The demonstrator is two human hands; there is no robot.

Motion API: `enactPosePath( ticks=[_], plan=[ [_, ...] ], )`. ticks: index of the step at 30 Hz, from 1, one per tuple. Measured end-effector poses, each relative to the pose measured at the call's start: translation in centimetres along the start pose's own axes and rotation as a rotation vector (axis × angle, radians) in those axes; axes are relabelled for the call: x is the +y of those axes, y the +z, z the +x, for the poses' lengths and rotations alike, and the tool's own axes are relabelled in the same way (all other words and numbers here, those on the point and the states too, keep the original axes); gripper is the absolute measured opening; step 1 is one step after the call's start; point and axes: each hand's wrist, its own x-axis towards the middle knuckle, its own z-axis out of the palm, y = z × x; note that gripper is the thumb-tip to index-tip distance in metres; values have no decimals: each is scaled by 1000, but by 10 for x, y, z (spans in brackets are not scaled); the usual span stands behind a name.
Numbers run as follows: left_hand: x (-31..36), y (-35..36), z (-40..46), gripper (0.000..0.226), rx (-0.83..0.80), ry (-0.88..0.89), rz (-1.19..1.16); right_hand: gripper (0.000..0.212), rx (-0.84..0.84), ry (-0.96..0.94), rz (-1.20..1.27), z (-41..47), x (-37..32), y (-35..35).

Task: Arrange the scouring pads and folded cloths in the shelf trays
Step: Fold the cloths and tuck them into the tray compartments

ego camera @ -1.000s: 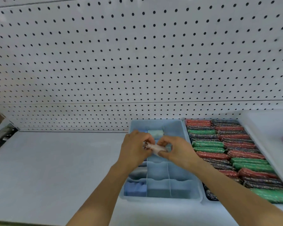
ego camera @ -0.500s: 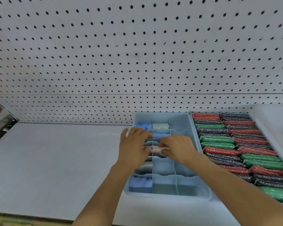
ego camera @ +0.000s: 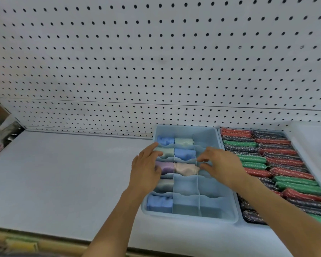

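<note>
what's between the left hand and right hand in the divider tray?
Head view: the purple folded cloth and the beige folded cloth, side by side in the blue divider tray, lie between the left hand and right hand.

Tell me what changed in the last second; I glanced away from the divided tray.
The pinkish cloth, held above the blue tray by both hands, now sits in a middle-column cell. The left hand and right hand have opened beside it. Other cloths and scouring pads stayed.

A white shelf [ego camera: 59, 182] filled the lower left of the frame, carrying a blue divided tray [ego camera: 228, 217] at lower centre, a tray of scouring pads [ego camera: 278, 164] touching its right side, and a white bin [ego camera: 311, 145] at far right.
</note>
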Motion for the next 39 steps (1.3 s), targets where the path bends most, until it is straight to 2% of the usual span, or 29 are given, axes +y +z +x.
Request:
enactPosePath(
  ticks=[3, 10, 13, 16, 19, 21, 24, 28, 31, 33, 35, 37, 39],
  plan=[
    [1, 0, 1, 43, 7, 4, -8, 18, -17, 11, -90, 6, -8, 8],
    [0, 2, 1, 42, 11, -16, 2, 15, -183, 71, -57, 25, -20, 24],
    [2, 0, -1, 41, 8, -20, 16, 19, -149, 69, -58, 21, -18, 20],
    [4, -3, -1, 39, 10, -18, 89, 24, -74, 31, -165, 9, -18, 16],
    [13, -5, -4, 34, 32, 45, 214, 27, -186, -17, -265, 3, -20, 17],
    [27, -5, -7, 31, 9, 116, 244, 27, -216, -31, -248, 2, -20, 16],
    [46, 8, -10, 33, -104, 237, 287, 29, -120, -63, -126, -7, -12, 5],
    [57, 22, -12, 33, -125, 323, 362, 31, 220, -117, 219, -39, 9, -21],
    [59, 28, -6, 39, -74, 256, 314, 16, 487, 3, 333, -67, 51, -45],
    [72, 28, 3, 51, -79, 199, 240, 11, 582, 200, 440, -82, 90, -65],
    [98, 30, 14, 57, -56, 246, 176, 13, 692, 394, 552, -94, 139, -81],
    [135, 31, 21, 54, -40, 323, 67, 10, 681, 537, 519, -104, 193, -88],
    [175, 34, 22, 49, -40, 386, -69, 7, 498, 644, 386, -115, 247, -87]
  ],
)
